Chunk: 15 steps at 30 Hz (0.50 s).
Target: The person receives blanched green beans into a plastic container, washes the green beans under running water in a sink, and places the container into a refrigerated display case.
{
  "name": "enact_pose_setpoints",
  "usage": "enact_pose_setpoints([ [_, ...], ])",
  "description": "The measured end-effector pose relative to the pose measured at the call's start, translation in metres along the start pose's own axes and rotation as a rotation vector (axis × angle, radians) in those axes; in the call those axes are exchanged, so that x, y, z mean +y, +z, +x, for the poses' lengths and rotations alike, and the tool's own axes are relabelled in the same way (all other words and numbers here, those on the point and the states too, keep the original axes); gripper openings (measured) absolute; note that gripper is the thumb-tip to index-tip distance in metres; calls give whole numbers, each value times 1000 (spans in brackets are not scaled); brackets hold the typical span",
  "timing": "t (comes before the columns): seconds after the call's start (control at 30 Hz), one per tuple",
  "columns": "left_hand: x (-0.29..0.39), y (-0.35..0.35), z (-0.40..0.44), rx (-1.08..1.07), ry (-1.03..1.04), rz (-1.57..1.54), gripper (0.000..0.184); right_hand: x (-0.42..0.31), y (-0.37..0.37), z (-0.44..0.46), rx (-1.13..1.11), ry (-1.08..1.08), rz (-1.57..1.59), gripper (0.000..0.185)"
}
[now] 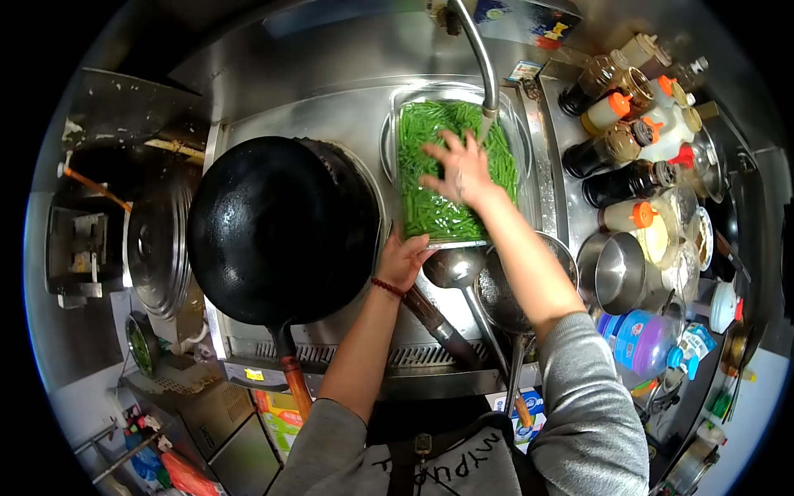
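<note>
A clear rectangular container (441, 243) full of chopped green vegetables (438, 211) in water stands under a metal faucet (484, 66). My right hand (463, 169) is over the greens with its fingers spread, at or just above their surface. At the near left corner of the container, my left hand (403, 263), with a red bead bracelet on the wrist, grips the rim. Water appears to run from the faucet spout beside my right hand. A round metal rim shows around the container.
A black wok (265, 231) with a wooden handle covers the left of the stove. A ladle (455, 266), a strainer (529, 285) and a dark-handled tool (438, 322) lie nearer me. Sauce bottles (612, 145) and metal bowls (620, 273) crowd the right.
</note>
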<state>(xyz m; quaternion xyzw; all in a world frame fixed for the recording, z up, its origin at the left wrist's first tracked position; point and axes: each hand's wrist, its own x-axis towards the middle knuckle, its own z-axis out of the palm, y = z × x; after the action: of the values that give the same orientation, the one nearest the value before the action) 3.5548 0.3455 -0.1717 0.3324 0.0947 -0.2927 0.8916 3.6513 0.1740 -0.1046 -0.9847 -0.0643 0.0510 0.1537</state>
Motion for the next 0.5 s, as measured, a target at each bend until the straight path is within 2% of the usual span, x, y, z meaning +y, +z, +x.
enact_pose_setpoints([
  [0.13, 2, 11, -4, 28, 60, 10, 50, -11, 7, -70, 44, -167, 44, 51],
  [0.23, -3, 0, -1, 7, 20, 1, 57, 20, 13, -52, 65, -268, -35, 51],
  [0.3, -2, 0, -1, -5, 24, 3, 58, 24, 3, -34, 59, -219, -4, 51],
  [0.37, 0, 0, -1, -32, 10, -8, 58, 15, -3, -25, -3, -76, 77, 50],
  [0.43, -1, 4, -4, -16, 37, 0, 55, -6, -8, -43, 86, -146, 108, 52],
  [0.5, 0, 5, -3, -7, 47, 18, 52, -15, -17, -74, 136, -204, 340, 49],
])
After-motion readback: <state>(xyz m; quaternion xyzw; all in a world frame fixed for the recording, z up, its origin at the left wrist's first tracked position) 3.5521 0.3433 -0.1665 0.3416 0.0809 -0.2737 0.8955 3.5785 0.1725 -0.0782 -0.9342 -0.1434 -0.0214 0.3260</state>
